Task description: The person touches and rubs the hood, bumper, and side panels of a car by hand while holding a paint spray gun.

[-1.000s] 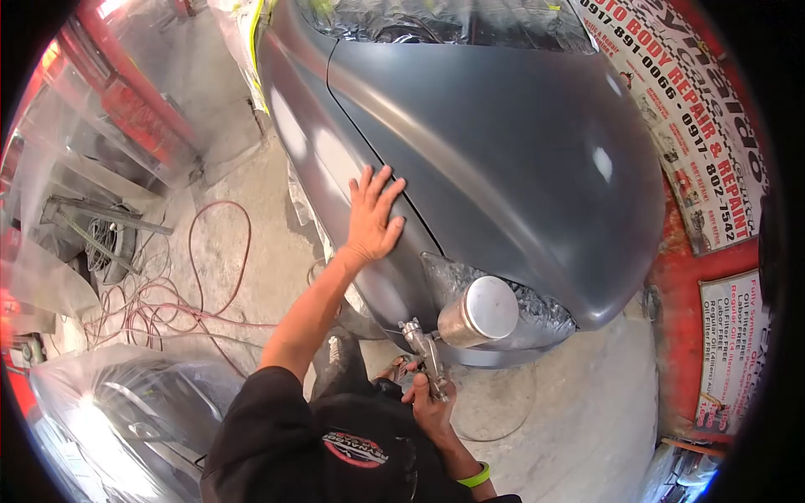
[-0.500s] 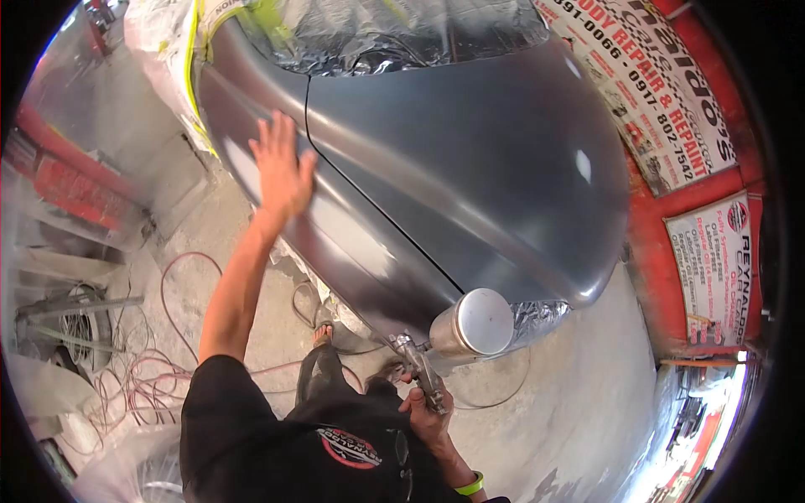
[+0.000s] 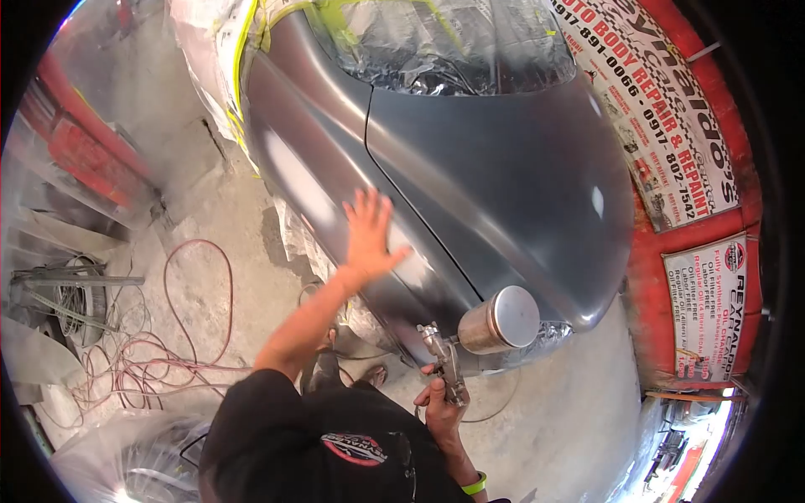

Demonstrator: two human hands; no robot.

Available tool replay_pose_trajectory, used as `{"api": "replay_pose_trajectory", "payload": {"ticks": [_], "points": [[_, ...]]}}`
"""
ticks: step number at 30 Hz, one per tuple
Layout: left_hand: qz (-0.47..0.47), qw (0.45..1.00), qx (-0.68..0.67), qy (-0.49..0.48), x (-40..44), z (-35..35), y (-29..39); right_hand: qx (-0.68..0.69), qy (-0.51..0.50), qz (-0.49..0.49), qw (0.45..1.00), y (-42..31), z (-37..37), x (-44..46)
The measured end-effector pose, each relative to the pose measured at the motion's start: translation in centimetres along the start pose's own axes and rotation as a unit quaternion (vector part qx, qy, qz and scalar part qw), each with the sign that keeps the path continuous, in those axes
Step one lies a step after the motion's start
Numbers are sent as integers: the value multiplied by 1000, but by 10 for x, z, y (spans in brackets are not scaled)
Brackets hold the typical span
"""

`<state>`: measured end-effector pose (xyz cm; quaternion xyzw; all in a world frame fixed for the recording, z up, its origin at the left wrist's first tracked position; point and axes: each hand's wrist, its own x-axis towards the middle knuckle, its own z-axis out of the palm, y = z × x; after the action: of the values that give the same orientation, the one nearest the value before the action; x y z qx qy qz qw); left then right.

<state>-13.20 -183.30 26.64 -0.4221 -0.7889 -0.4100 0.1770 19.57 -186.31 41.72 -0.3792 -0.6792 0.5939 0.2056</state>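
My left hand is spread flat over the grey front fender of a car, fingers apart, above a pale patch. Whether the palm fully touches the surface, I cannot tell. Low in the view, my right hand is wrapped round the handle of a metal spray gun. The gun's round silver cup sticks out to the right, near the front end of the fender. A dark seam divides the fender from the smooth grey hood.
Clear plastic sheeting covers the windshield, and yellow-green tape edges more masking at left. Red hose lies coiled on the concrete floor. Printed banners hang on the red wall at right. A wheel stands at far left.
My left hand has slid along the fender toward its front end, onto the pale patch. The view has shifted, and my right hand still grips the spray gun.
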Motion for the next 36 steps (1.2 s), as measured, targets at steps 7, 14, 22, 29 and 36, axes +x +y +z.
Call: {"api": "replay_pose_trajectory", "payload": {"ticks": [7,14,22,29,36], "points": [[-393,894,-128,172,89,-33,-79,-39,-5,42,998,11,0,-7],[-235,969,-55,-56,-107,15,110,-76,-38,29,996,0,19,9],[-211,977,2,15,-20,-26,-61,-54,-53,48,996,1,39,5],[-413,896,-91,135,25,-13,-173,-24,-38,71,996,18,20,-17],[-421,884,-137,153,-108,29,60,-9,-49,45,998,25,-4,-21]]}}
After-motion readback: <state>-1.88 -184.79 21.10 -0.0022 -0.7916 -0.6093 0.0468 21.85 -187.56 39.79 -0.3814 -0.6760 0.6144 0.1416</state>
